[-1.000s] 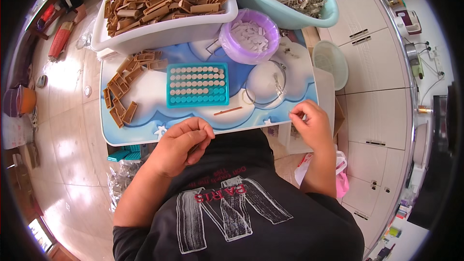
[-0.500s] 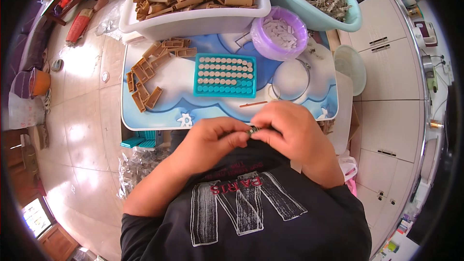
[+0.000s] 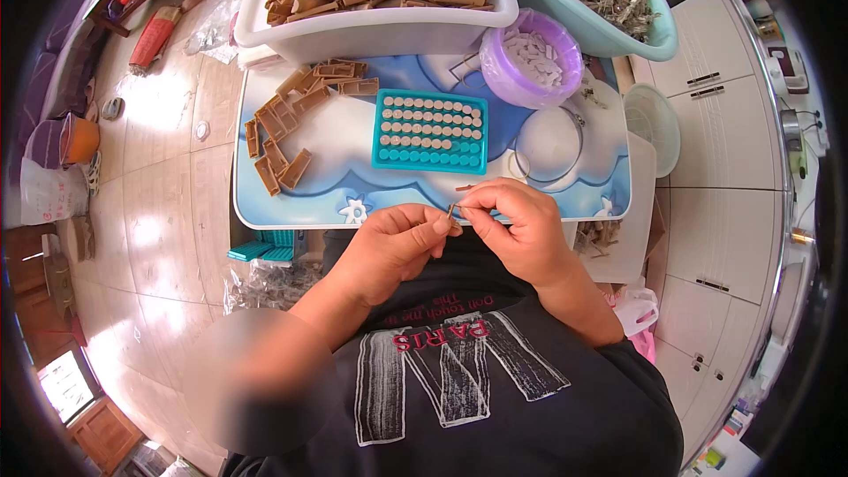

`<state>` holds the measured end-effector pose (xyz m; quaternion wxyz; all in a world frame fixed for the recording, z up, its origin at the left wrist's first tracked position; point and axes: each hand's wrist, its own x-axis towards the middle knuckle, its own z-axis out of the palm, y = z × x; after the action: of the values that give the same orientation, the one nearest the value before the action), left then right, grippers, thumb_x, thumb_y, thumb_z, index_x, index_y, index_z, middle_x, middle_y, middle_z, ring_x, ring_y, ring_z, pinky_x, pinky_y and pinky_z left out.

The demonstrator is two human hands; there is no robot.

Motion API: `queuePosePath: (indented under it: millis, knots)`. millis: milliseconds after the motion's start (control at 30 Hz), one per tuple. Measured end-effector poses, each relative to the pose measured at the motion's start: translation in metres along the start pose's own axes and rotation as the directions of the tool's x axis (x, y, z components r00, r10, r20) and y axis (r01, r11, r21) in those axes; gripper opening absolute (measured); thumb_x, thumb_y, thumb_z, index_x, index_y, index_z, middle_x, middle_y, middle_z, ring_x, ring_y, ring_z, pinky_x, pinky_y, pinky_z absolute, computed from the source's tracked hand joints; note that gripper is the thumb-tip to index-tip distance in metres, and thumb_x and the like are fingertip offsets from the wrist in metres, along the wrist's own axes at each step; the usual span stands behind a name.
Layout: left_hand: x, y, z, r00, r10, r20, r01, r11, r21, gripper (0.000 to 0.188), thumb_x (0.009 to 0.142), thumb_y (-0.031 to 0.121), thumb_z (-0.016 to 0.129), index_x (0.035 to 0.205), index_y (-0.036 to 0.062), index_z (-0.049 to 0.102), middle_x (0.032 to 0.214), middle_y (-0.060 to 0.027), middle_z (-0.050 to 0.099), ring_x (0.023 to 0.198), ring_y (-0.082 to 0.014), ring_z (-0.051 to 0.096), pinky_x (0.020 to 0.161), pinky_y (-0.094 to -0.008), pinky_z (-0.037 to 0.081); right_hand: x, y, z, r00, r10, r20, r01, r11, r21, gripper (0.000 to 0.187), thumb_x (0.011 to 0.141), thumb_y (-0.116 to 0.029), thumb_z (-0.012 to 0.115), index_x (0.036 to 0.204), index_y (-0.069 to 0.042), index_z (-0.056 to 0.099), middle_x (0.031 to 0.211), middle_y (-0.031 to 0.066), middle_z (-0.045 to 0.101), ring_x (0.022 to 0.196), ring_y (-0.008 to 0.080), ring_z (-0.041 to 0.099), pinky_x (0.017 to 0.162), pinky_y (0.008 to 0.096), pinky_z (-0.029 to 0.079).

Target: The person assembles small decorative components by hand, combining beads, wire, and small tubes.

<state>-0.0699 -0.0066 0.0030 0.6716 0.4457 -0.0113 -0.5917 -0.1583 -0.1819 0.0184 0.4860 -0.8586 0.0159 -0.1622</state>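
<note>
Two hands meet just above the near edge of the bench (image 3: 265, 212). Left hand (image 3: 389, 247) and right hand (image 3: 521, 230) pinch one small brown piece (image 3: 453, 209) between closed fingers. Best to hold it steady and press gently.

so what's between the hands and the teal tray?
Head view: mostly bare blue-and-white tabletop. One thin brown stick lies between the teal tray and the left hand and right hand, which pinch a small piece.
</note>
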Motion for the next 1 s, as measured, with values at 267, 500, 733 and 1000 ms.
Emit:
queuePosePath:
  millis: [267, 500, 733, 1000]
  knots:
    - [-0.007, 0.015, -0.003, 0.948, 0.273, -0.166, -0.265, 0.962, 0.069, 0.037, 0.095, 0.019, 0.034, 0.118, -0.0023, 0.052, 0.083, -0.0098, 0.059, 0.047, -0.0078, 0.038, 0.044, -0.02, 0.03, 0.004, 0.002, 0.0, 0.988, -0.134, -0.071, 0.13, 0.99, -0.058, 0.013, 0.072, 0.001, 0.068, 0.083, -0.002, 0.06, 0.079, 0.0094, 0.06, 0.067, 0.0252, 0.058, 0.057, 0.0322, 0.046]
    - [0.004, 0.009, -0.001, 0.973, 0.166, -0.162, -0.207, 0.937, -0.282, 0.057, 0.097, 0.05, 0.029, 0.128, 0.0036, 0.043, 0.096, -0.0058, 0.058, 0.073, -0.0108, 0.049, 0.063, -0.0252, 0.041, 0.008, -0.002, 0.017, 0.962, -0.271, -0.019, 0.27, 0.961, -0.056, 0.013, 0.071, -0.001, 0.07, 0.081, -0.005, 0.062, 0.083, 0.0056, 0.056, 0.077, 0.0232, 0.054, 0.072, 0.0352, 0.043]
    - [0.01, -0.004, 0.007, 0.972, 0.219, -0.084, -0.234, 0.902, -0.362, 0.058, 0.098, 0.048, 0.024, 0.129, 0.0032, 0.042, 0.098, -0.0044, 0.057, 0.079, -0.0121, 0.052, 0.067, -0.0259, 0.042, 0.01, 0.006, 0.035, 0.965, -0.21, -0.155, 0.194, 0.975, -0.111, 0.01, 0.076, -0.003, 0.069, 0.083, -0.005, 0.064, 0.084, 0.0059, 0.056, 0.081, 0.0234, 0.052, 0.086, 0.0427, 0.041]
    - [0.011, -0.006, 0.011, 0.958, 0.242, -0.152, -0.279, 0.908, -0.312, 0.054, 0.099, 0.044, 0.028, 0.128, 0.0018, 0.043, 0.092, -0.0024, 0.056, 0.073, -0.0114, 0.048, 0.067, -0.0253, 0.041, 0.009, 0.011, 0.039, 0.965, -0.21, -0.156, 0.197, 0.976, -0.096, 0.014, 0.073, -0.003, 0.072, 0.085, -0.006, 0.065, 0.086, 0.0053, 0.055, 0.083, 0.0224, 0.052, 0.089, 0.0427, 0.039]
